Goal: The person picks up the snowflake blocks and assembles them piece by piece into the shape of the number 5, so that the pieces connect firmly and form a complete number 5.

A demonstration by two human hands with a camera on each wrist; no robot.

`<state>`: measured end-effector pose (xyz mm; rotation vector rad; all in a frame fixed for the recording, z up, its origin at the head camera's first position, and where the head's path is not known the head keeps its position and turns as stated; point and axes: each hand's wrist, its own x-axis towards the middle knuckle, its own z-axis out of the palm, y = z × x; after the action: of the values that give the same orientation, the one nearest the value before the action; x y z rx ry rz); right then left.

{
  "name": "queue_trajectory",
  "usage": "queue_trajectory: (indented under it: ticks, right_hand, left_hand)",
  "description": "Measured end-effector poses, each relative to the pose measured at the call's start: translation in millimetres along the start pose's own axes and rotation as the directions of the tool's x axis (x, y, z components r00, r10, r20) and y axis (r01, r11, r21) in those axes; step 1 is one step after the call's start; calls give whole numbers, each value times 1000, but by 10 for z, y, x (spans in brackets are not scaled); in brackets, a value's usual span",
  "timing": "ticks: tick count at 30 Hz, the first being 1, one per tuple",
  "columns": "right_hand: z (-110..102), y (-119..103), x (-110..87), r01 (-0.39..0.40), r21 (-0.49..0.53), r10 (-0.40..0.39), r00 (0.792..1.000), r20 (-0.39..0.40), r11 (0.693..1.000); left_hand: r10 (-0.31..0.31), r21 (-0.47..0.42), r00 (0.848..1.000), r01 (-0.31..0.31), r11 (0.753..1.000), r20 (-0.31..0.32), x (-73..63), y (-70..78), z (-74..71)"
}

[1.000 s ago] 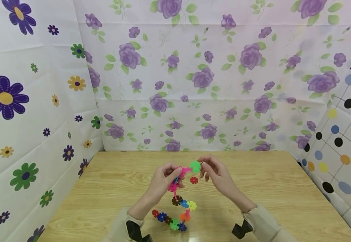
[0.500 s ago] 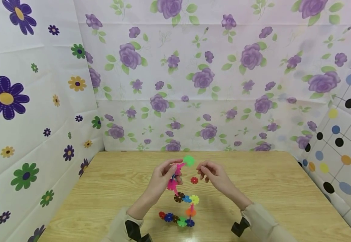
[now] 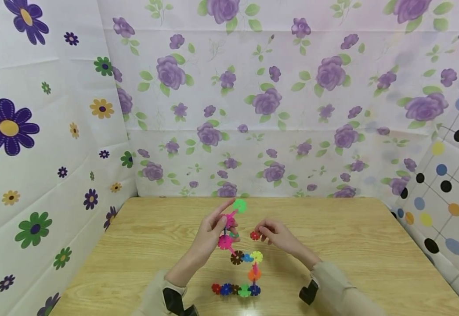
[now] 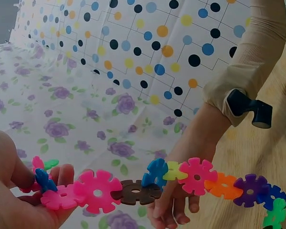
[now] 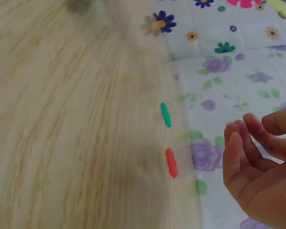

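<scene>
My left hand (image 3: 207, 232) pinches the upper part of a chain of interlocking plastic flower discs (image 3: 225, 242) between thumb and fingers. A light green disc (image 3: 240, 206) tops the chain, near the raised index finger. Below the hand the chain runs through pink, brown (image 4: 136, 192), blue, yellow and orange discs, then turns left to a red end disc (image 3: 216, 289). My right hand (image 3: 280, 237) holds nothing, its fingers loosely bent, right by a loose red disc (image 3: 254, 235) on the table. A loose green disc (image 5: 166, 115) lies beside the red one, partly hidden by left fingers in the head view.
The wooden table (image 3: 154, 245) reaches back to a curtain with purple roses (image 3: 266, 103). A flowered cloth (image 3: 55, 184) hangs on the left and a dotted cloth (image 3: 442, 206) on the right. Black camera mounts (image 3: 308, 292) sit at both wrists.
My right hand has left the light green disc and come down toward the loose red disc. My left hand has tilted the chain's top up and left; its lower end has swung right.
</scene>
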<state>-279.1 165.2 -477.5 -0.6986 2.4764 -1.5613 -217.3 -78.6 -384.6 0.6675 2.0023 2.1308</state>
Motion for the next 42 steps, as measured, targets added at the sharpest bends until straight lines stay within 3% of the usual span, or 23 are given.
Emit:
queue_trajectory:
  ticks: [10,23,30,36,42]
  right_hand:
    - [81,320,136,-46,-194,48,999,5,980]
    - [219,414,260,-208,-289,172,974,-147,934]
    - [248,375,267,-183,-340,133,977,-163,923]
    - [249,362,273,-199,-334,158,976,-147,921]
    - [255,345,260,-171,-317,130,980,-148,933]
  left_hand:
    - [-6,-35,1000,6,999,1,-6,-10,-1]
    - [-33,-34,999,33,999,-3,-20,5,24]
    - [-43,-62,999,43,997,8,-25,1,28]
    - [-33,-64,999,34,997,19,-31,5,21]
    - [-41,-80,999,41,996,12,-26,10,16]
